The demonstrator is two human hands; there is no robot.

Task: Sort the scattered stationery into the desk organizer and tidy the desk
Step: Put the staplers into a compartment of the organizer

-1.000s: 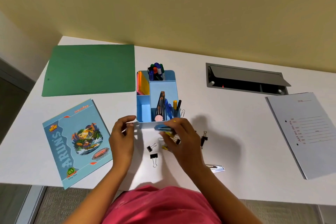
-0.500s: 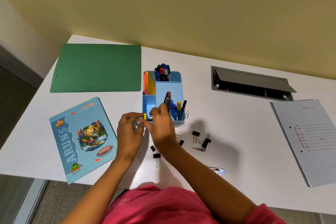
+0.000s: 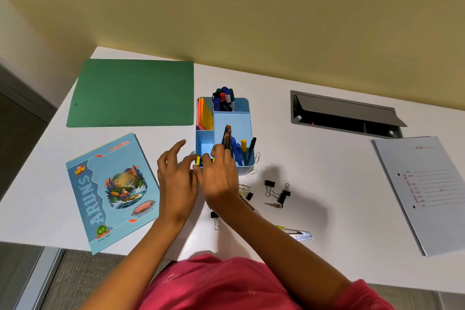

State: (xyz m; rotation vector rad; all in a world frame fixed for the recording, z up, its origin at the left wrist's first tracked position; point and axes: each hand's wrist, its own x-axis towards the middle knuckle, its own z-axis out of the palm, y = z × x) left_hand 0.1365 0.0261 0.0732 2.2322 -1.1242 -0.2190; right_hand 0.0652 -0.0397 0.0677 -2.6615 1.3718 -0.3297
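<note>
The light blue desk organizer stands mid-desk with markers at the back, sticky notes at the left and pens and pencils in the big compartment. My right hand pinches a small yellow-and-dark item at the rim of the front-left compartment. My left hand is beside it with fingers spread, its fingertips at the item's left end. Black binder clips and paper clips lie scattered just right of my right hand.
A green folder lies at the back left and a blue notebook at the front left. A grey file lies at the right, behind it a cable hatch. A metal clip lies near the front edge.
Both hands moved from the desk in front of the organizer up to its front-left compartment, carrying the small item there. My left fingers have spread apart.
</note>
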